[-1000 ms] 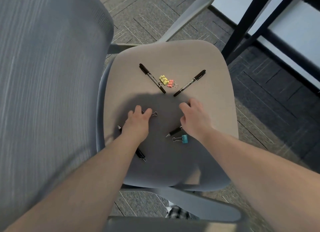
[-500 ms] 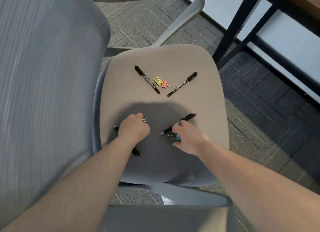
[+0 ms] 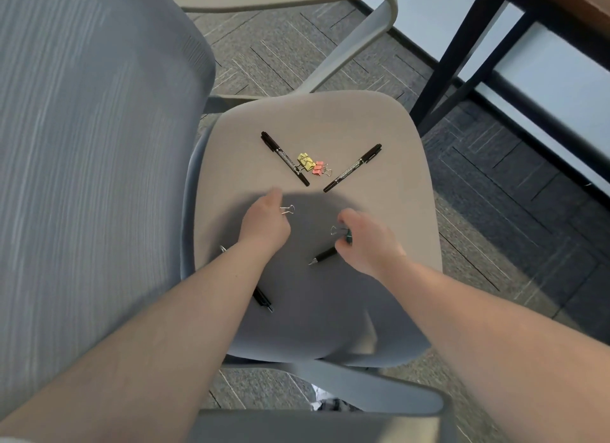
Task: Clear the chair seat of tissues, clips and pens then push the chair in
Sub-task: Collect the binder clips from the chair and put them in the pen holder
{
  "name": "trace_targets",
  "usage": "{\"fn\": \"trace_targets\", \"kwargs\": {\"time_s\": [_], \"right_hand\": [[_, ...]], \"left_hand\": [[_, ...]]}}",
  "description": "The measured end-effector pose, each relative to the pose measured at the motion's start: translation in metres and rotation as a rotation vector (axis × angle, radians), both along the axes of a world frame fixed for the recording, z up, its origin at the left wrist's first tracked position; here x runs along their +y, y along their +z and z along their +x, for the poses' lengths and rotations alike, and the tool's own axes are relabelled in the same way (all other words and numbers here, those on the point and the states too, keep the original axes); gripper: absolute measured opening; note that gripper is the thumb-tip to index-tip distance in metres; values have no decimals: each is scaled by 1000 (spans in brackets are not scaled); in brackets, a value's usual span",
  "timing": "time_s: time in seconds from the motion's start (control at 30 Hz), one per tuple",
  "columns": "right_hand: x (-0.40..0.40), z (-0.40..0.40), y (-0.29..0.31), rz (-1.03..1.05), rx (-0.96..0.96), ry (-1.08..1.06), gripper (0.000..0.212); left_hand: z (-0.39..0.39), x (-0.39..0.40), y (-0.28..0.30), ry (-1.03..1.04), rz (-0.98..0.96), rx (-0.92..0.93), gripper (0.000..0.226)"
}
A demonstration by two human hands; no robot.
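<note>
The beige chair seat [image 3: 379,129] carries pens and binder clips. My left hand [image 3: 264,223] is closed around a binder clip whose wire handles [image 3: 287,209] stick out by the thumb. My right hand [image 3: 369,241] pinches a teal binder clip [image 3: 343,235] just above the seat. A black pen [image 3: 324,255] lies partly under my right hand. Another black pen [image 3: 262,300] is mostly hidden under my left forearm. Further back lie two black markers [image 3: 284,158] [image 3: 352,168] with a yellow clip [image 3: 305,163] and an orange clip [image 3: 319,169] between them.
The grey mesh chair back [image 3: 92,165] fills the left side. Grey armrests run at the far side [image 3: 356,39] and the near side [image 3: 379,393]. A black table leg [image 3: 455,53] stands to the right on grey carpet, with the wooden tabletop [image 3: 574,0] above.
My right hand has closed on the teal clip and lifted it off the seat. My left hand has risen and shifted forward with its clip. The view has tilted up slightly.
</note>
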State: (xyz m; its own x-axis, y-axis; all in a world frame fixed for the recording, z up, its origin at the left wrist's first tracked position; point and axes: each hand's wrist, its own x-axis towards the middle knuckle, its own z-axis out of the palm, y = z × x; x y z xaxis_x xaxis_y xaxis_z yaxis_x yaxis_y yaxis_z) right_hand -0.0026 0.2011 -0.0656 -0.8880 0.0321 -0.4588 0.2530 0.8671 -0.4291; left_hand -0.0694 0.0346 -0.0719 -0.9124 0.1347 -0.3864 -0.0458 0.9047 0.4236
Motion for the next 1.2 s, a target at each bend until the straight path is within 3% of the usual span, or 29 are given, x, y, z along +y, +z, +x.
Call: {"fn": "trace_targets", "kwargs": {"time_s": [0.13, 0.4, 0.8, 0.9, 1.07, 1.2], "right_hand": [[5, -26, 0, 29, 41, -48, 28], [6, -72, -6, 33, 120, -55, 38], [-11, -115, -23, 74, 94, -110, 33], [-12, -120, -24, 124, 69, -95, 31], [-16, -120, -30, 164, 60, -83, 20], [-15, -118, -30, 123, 70, -139, 20]], "left_hand": [[-20, 9, -1, -23, 83, 6, 49], [-54, 28, -1, -125, -25, 80, 45], [-83, 41, -17, -407, -110, -74, 73], [-87, 43, -19, -429, -139, -82, 70], [-82, 50, -19, -392, -166, -59, 37], [-78, 50, -16, -358, -191, -31, 34]]}}
